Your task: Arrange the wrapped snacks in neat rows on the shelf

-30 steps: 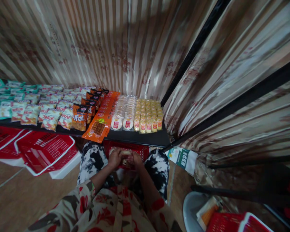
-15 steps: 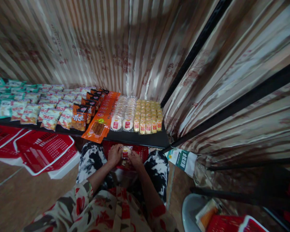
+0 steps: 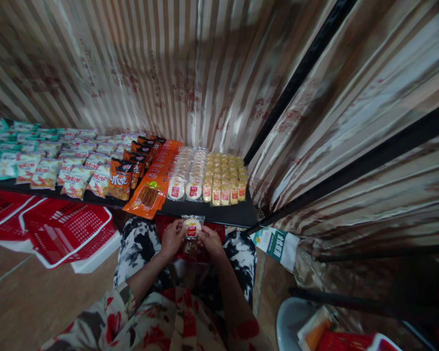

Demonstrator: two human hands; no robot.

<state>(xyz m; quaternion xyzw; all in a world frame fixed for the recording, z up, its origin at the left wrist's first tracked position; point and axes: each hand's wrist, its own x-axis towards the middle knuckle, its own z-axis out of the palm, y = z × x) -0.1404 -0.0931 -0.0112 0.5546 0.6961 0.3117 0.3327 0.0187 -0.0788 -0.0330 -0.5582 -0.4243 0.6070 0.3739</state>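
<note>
My left hand (image 3: 171, 237) and my right hand (image 3: 209, 240) together hold a clear packet with a round white cake and red label (image 3: 192, 227), just below the front edge of the black shelf (image 3: 212, 211). Both hands are closed on the packet's sides, above a red basket (image 3: 219, 229) between my knees. On the shelf straight ahead lie rows of the same round white cakes (image 3: 186, 176), beside rows of small yellow cakes (image 3: 225, 178).
Orange snack strips (image 3: 154, 181), dark orange bags (image 3: 126, 170) and many white and green packets (image 3: 40, 161) fill the shelf to the left. Stacked red baskets (image 3: 62, 229) lie on the floor at left. A striped curtain hangs behind. A grey stool (image 3: 290, 319) stands at right.
Both hands have risen from the red basket with the round cake packet, bringing it up toward the shelf's front edge.
</note>
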